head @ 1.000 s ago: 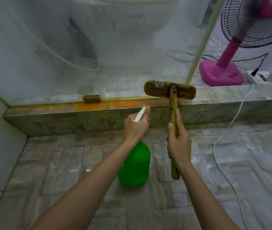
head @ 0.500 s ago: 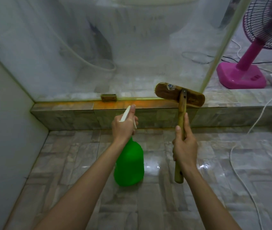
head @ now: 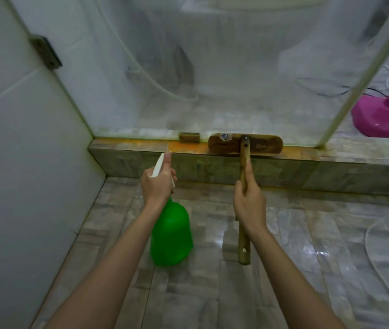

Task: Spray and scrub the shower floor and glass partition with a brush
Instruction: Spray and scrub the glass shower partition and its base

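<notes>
Your left hand (head: 159, 184) is closed around the white trigger head (head: 159, 165) of a green spray bottle (head: 171, 235), thumb laid along the top, nozzle aimed toward the upper middle of the frame. The bottle is translucent bright green, bell-shaped, and hangs below your fist, left of centre; you cannot tell how much liquid is in it.

Your right hand (head: 249, 205) is wrapped firmly on the wooden handle (head: 244, 243) of the brush (head: 245, 144), thumb pointing up the shaft. The handle is worn, brown and upright, its free end with a small hole sticking out below your wrist. The brush head is a long, dark, rounded wooden block set crosswise, lying at centre frame on the orange-stained top of the tiled curb (head: 236, 169), right against the foot of the glass partition (head: 212, 67).

Both forearms reach up from the bottom edge, roughly parallel, wrists straight.

The glass fills the upper middle, cloudy and streaked white. A small metal bracket (head: 189, 137) sits at its base just left of the brush head. The shower floor (head: 307, 257) in the lower frame is grey stone-look tile, glossy with wet patches. A pink fan base (head: 383, 117) stands at the right edge.
</notes>
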The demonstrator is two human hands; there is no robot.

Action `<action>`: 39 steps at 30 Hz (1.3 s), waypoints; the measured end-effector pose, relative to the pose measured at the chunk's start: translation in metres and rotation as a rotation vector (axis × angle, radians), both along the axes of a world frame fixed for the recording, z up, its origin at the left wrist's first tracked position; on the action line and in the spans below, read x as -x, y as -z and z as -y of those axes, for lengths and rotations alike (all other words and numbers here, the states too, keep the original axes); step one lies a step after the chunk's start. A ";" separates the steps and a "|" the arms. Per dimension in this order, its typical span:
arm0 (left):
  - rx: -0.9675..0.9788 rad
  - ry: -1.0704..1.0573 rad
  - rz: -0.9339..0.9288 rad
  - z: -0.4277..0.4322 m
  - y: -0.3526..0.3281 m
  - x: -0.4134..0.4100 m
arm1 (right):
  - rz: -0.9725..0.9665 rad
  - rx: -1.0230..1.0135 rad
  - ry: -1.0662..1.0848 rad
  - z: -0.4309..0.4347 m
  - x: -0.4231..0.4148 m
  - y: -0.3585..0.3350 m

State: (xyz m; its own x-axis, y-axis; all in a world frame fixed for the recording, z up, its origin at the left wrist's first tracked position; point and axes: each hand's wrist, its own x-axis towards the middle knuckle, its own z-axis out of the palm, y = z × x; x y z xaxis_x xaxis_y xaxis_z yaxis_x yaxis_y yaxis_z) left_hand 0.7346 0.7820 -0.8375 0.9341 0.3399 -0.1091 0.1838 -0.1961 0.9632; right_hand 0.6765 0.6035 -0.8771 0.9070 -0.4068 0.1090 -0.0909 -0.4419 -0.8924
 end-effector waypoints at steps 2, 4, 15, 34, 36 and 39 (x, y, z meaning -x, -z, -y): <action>-0.011 0.029 0.018 -0.011 -0.002 0.002 | -0.024 0.032 0.046 -0.001 -0.016 -0.003; -0.064 0.060 0.037 -0.019 -0.003 0.005 | -0.039 0.098 0.050 -0.018 -0.028 -0.006; -0.040 0.105 0.140 -0.033 0.004 0.016 | -0.037 0.120 0.308 0.045 0.000 -0.002; 0.023 0.127 0.076 -0.028 0.005 0.019 | -0.118 0.147 -0.112 -0.018 -0.031 -0.021; 0.044 0.119 0.079 -0.025 0.006 0.018 | -0.104 0.157 -0.111 -0.002 -0.028 -0.020; 0.073 0.125 0.100 -0.025 0.005 0.021 | -0.055 0.183 0.126 0.063 -0.009 -0.020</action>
